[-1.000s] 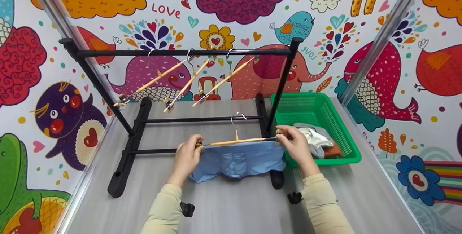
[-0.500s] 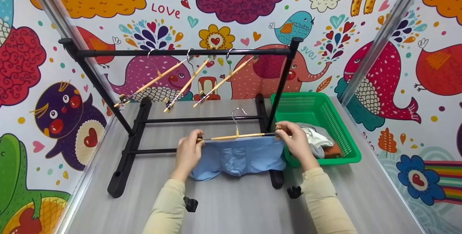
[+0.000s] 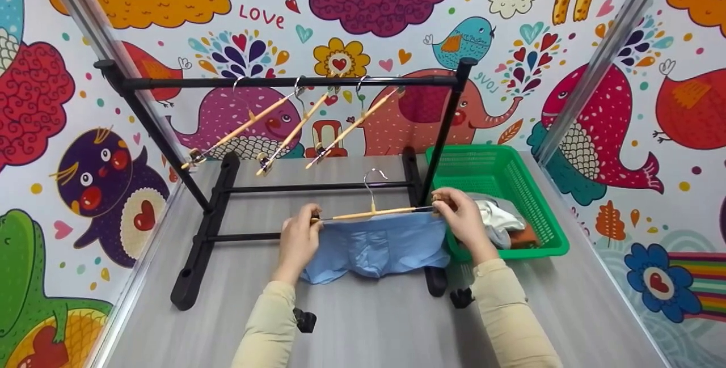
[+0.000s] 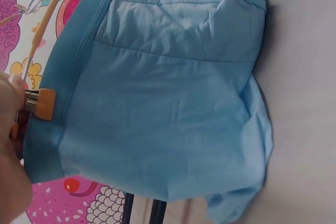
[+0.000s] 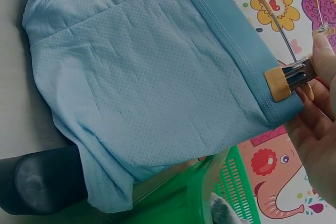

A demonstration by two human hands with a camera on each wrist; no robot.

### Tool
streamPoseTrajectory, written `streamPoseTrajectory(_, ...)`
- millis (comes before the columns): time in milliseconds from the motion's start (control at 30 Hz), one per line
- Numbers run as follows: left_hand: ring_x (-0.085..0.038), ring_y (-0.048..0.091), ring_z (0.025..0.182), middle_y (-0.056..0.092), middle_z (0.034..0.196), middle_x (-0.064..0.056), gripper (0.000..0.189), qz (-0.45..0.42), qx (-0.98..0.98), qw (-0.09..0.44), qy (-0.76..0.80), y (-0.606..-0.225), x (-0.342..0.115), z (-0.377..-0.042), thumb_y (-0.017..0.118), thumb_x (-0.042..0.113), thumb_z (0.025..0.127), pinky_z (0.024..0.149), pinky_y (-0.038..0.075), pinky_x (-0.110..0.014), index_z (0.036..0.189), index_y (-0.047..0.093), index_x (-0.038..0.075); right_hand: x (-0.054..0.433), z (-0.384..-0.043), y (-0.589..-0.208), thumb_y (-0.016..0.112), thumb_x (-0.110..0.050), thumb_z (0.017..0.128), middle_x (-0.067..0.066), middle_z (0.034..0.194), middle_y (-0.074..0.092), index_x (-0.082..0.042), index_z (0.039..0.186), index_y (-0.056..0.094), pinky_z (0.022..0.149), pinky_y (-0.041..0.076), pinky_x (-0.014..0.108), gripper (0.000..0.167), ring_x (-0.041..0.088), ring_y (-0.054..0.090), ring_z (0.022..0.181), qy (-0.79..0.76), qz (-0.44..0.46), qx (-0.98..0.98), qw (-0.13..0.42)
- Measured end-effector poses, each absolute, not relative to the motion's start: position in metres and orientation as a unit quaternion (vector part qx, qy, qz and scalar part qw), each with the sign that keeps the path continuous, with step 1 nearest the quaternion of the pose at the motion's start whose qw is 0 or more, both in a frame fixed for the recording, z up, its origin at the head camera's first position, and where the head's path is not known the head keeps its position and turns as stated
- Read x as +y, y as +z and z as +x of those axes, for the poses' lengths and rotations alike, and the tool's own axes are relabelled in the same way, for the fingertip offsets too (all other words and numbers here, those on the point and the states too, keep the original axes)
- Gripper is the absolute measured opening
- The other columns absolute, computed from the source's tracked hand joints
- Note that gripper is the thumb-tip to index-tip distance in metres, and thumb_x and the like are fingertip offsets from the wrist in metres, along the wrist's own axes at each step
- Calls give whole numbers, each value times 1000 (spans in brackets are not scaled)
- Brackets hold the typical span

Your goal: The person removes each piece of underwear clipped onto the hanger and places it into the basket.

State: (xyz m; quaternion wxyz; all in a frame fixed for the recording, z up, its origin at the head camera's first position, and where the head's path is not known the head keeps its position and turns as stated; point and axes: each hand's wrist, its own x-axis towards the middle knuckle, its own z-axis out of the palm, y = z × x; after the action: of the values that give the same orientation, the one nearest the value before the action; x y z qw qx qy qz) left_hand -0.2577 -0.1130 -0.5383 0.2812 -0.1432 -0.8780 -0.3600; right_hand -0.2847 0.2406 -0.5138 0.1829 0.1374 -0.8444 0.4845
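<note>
Light blue boxer briefs point(image 3: 368, 249) hang by the waistband from a wooden clip hanger point(image 3: 374, 213) with a metal hook, in front of the black rack. My left hand point(image 3: 299, 240) grips the hanger's left end at its clip; my right hand point(image 3: 466, 223) pinches the right end at the other clip. In the left wrist view the clip point(image 4: 44, 104) bites the waistband. The right wrist view likewise has a clip point(image 5: 283, 80) closed on the waistband, with fingers behind the cloth. Part of the left hand is cut off in its wrist view.
A black rack point(image 3: 385, 81) stands behind the hands, with 3 hangers point(image 3: 295, 135) slanting from its top bar. At the right sits a green basket point(image 3: 553, 252) with grey, white and rust-brown cloth point(image 3: 502, 220) inside. A patterned wall encloses the grey table point(image 3: 385, 328).
Both hands have lifted the hanger and boxer briefs slightly; the hanger's left side rose more at first. Over the last half second they have barely moved.
</note>
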Motion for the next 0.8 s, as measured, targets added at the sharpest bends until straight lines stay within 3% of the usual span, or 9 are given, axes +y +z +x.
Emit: streamPoseTrajectory(800,-31,70,83,71,96,-14,27,-142,-877,274,-367,-545,-112,-256,70,-2,87,90,42,-49,110,57,4,240,-287,-515,73,-6,88,6,95,70,-4,102,72,76,51,29,14,20,65,86,454,170,-837,253)
